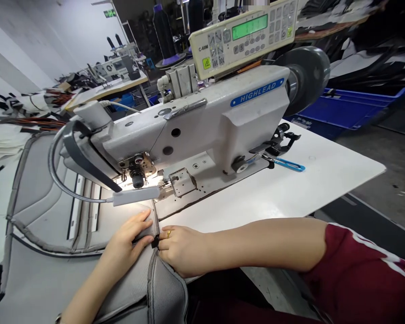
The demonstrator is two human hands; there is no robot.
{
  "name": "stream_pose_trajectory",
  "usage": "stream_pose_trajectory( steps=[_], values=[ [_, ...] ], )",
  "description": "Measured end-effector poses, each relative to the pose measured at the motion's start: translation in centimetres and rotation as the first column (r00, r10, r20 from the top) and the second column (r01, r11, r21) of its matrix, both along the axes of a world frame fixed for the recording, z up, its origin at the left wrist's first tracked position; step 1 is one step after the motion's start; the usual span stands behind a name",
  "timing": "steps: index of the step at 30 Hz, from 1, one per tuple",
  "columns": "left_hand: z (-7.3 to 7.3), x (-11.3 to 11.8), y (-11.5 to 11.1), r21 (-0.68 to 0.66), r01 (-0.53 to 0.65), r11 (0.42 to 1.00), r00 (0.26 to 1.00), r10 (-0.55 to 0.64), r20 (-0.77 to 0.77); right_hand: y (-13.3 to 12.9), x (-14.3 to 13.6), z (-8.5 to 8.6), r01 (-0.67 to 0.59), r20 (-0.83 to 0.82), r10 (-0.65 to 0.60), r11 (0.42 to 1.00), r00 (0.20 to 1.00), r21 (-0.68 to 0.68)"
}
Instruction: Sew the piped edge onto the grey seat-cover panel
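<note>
Grey padded fabric (128, 288) with dark piped seams lies over the left part of the table and hangs toward me. My left hand (123, 245) rests on it just below the lamp, thumb and fingers apart, palm down. Close beside it, my right hand (184, 249), with a ring on one finger, has its fingers closed on the fabric's seam edge at a small black piece (155, 241). The fingertips of the right hand are partly hidden. Both hands are in front of the needle area of a sewing machine (195, 130).
A lamp (137, 196) on a bendable metal arm shines by the needle. Blue-handled snips (288, 164) lie on the white table (334, 166) behind the machine's base. A control panel (246, 38) sits above the machine. Blue bins (351, 108) stand at the back right.
</note>
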State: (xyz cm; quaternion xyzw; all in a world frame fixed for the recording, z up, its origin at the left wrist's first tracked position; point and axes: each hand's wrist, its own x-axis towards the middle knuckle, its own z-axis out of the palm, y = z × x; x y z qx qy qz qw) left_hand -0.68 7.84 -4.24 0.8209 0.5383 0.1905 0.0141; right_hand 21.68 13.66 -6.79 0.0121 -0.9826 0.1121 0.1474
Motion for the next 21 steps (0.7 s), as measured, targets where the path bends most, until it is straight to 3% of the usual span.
stream_pose_trajectory(
  steps=[7, 14, 21],
  values=[
    [0.1, -0.3, 2.5, 0.046, 0.020, 0.999, 1.000, -0.021, 0.006, 0.4, 0.2, 1.3, 0.256, 0.023, -0.257, 0.966, 0.966, 0.021],
    [0.1, -1.1, 4.3, -0.009, -0.066, 0.998, 0.998, 0.066, 0.001, 1.7, 0.0, 3.0, 0.307, 0.212, -0.290, 0.950, 0.933, -0.052],
    [-0.8, -2.4, 5.8, -0.078, -0.152, 0.985, 0.988, 0.153, 0.009, 3.1, -1.2, 2.1, 0.375, 0.178, -0.361, 0.926, 0.915, -0.046]
  ],
)
